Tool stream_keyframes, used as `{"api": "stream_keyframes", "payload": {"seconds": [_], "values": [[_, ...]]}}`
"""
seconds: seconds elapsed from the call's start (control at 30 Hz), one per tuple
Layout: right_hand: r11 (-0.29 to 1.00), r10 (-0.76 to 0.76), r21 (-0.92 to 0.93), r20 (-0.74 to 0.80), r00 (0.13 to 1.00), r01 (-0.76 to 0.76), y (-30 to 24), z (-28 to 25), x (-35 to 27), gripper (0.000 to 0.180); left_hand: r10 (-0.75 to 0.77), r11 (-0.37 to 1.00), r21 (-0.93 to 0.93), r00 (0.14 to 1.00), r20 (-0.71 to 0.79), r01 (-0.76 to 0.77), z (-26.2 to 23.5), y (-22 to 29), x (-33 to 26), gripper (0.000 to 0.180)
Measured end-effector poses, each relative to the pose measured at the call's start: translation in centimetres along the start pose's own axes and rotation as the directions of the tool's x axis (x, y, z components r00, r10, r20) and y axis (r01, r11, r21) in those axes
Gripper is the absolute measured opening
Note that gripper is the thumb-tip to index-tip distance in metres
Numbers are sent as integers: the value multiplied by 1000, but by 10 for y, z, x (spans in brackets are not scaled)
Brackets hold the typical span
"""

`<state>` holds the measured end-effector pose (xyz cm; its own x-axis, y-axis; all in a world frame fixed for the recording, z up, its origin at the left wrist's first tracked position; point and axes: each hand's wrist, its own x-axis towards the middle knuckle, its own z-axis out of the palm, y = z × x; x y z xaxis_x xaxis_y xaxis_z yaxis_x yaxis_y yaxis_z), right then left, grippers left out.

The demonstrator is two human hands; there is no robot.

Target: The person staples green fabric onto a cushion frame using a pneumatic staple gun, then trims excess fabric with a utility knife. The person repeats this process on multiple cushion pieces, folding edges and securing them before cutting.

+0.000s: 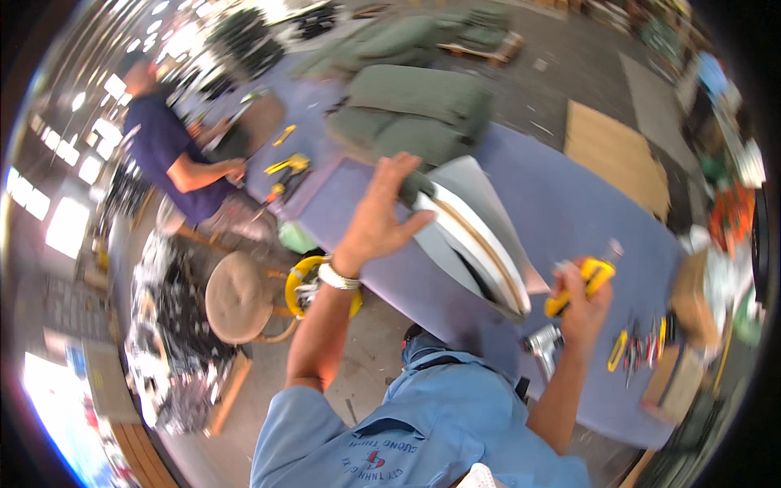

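Observation:
My left hand [382, 207] grips the far end of a curved seat-like panel [476, 236], its thumb and fingers on either side of a bit of green fabric. The panel stands tilted on edge, showing a white rim with a brown strip along it and grey faces. My right hand [582, 313] is closed around a yellow utility knife [599, 275], held up to the right of the panel and apart from it. Below that hand, a silver staple gun [543, 340] lies near the table edge, blurred.
The blue-topped table [602, 211] carries stacked green cushions [411, 110], a yellow-black tool [291, 165] and several hand tools [643, 350]. A co-worker [179, 154] works at the left side. A round stool [238, 297] and plastic-wrapped pile [171, 342] stand left; cardboard [614, 154] lies beyond.

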<state>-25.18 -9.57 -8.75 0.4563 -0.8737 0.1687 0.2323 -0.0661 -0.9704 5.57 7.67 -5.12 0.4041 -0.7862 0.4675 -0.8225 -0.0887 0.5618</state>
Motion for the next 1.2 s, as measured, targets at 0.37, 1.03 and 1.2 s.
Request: {"api": "stream_keyframes", "payload": {"seconds": [0.37,1.03,1.2], "values": [[956,-266,-8,407,874,294,-26,219,7,13,-813,520,-685,541,-215,510,16,-162,-173,44],[824,248,-504,733,634,260,133,318,-46,22,-962,195,-668,271,11,718,58,-219,-295,52],[695,260,-704,58,964,-145,126,123,-9,27,-933,208,-535,331,143,819,40,-210,-272,53]]}}
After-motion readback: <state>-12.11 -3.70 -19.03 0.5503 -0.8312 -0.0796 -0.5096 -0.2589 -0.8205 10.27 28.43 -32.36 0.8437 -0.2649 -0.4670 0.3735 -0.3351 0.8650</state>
